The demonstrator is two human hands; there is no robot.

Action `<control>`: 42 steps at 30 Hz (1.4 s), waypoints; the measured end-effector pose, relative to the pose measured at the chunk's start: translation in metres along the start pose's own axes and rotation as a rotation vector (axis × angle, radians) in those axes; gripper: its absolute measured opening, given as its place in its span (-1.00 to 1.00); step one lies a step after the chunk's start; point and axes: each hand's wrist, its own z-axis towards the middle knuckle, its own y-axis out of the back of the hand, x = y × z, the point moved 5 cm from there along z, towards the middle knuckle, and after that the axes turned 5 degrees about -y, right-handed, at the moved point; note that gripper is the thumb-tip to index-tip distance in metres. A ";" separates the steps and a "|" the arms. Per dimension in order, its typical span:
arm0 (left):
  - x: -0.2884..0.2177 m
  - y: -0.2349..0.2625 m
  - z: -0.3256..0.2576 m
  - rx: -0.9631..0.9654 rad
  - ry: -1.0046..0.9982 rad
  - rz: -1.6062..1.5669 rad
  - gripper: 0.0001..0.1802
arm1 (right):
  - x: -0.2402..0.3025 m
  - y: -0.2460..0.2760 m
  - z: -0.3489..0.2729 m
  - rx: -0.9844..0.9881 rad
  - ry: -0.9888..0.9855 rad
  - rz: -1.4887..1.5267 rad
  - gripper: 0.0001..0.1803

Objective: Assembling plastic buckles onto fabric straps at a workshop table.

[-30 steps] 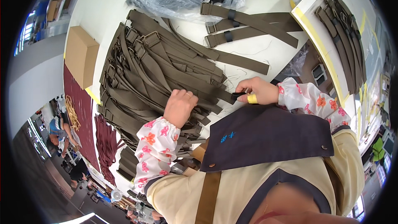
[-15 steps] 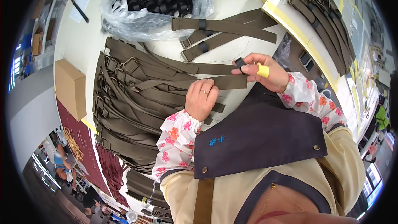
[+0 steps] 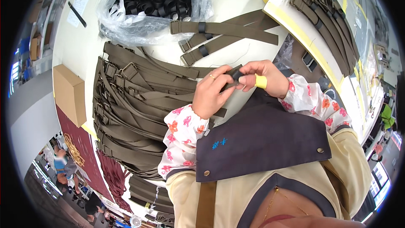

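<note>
Across the white worktop point(image 3: 236, 0), a broad heap of olive-brown straps point(image 3: 126, 114) lies left of the person's dark apron point(image 3: 261, 139). A white sheet point(image 3: 80, 4) bears marks too small to read; the left hand point(image 3: 213, 95) pinches a strap end point(image 3: 229, 85) just beyond the apron. Smaller still are the apron's short blue embroidered writing point(image 3: 219, 143) and a black loop point(image 3: 237, 75) at that strap end, pinched by the right hand point(image 3: 262, 79), threading unclear.

Fingers point(image 3: 252, 67) partly hide the black loop point(image 3: 236, 75), and the plastic bag's point(image 3: 168, 28) top is cut off.
</note>
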 end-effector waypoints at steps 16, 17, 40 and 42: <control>-0.017 0.004 -0.002 -0.013 -0.215 0.040 -0.83 | -0.011 0.008 0.007 0.112 -0.222 -0.024 -0.78; -0.016 0.003 -0.002 0.016 -0.239 0.017 -0.82 | -0.012 0.008 0.009 0.161 -0.275 -0.076 -0.78; 0.034 0.066 0.045 -0.325 -0.234 0.853 -0.63 | 0.116 0.062 -0.042 -0.387 0.997 -1.565 -0.54; 0.067 0.047 0.049 -0.156 -0.101 0.944 -0.57 | 0.098 0.059 -0.024 -0.485 0.851 -1.865 -0.46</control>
